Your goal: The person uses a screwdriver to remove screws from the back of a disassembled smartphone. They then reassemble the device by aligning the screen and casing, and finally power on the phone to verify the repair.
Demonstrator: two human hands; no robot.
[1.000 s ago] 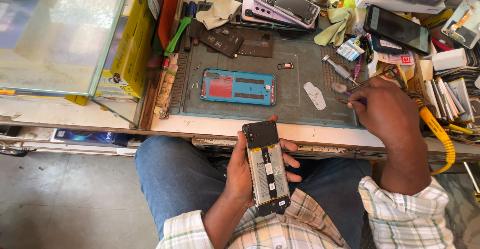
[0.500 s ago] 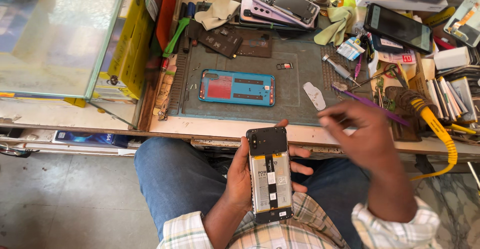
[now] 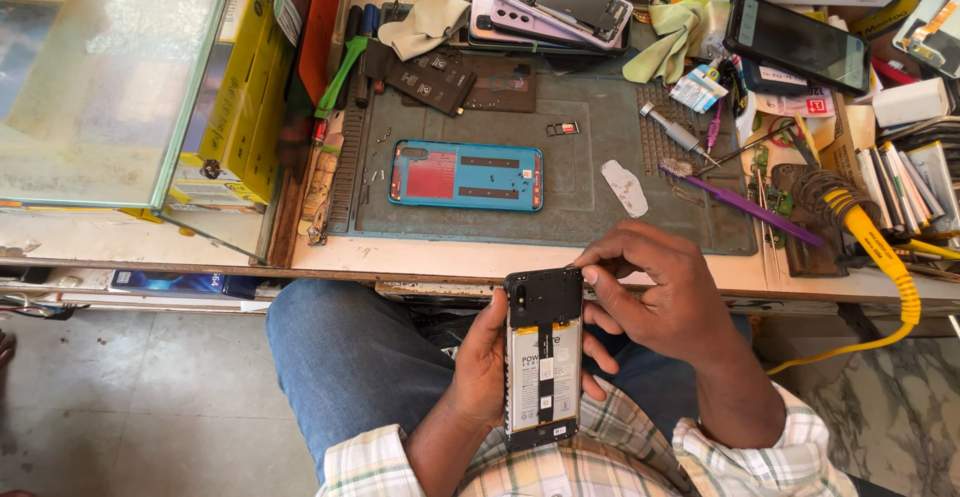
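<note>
While the person sits with blue-jeaned knees under the desk (image 3: 480, 257) edge, the left hand (image 3: 478, 372) cradles an opened phone (image 3: 543, 357) from below and the side, its grip clamped on the phone's left edge with fingertips showing at the right edge. The phone is upright over the lap, back cover off, showing a pale battery with a black strip down its middle and a black upper frame around the camera. The right hand (image 3: 655, 302) comes in from the right, thumb and forefinger pinched together at the phone's top right corner; whether anything small sits between them cannot be told.

Just beyond, on the grey work mat (image 3: 580, 192), a blue back cover (image 3: 466, 174) lies flat, inner side up, well apart from the hands. To its right lie a small white scrap (image 3: 625, 185) and a purple tool (image 3: 745, 205) set slantwise. A yellow cable (image 3: 885, 257) curls off the desk's right side from a dark coil.

Farther back, a stack of phones (image 3: 555, 2) with exposed insides rests at the mat's far edge, a black phone (image 3: 795, 42) lies face up to the right, and a yellow-green cloth (image 3: 675, 37) sits between them. A glass case (image 3: 105, 77) stands at the left.
</note>
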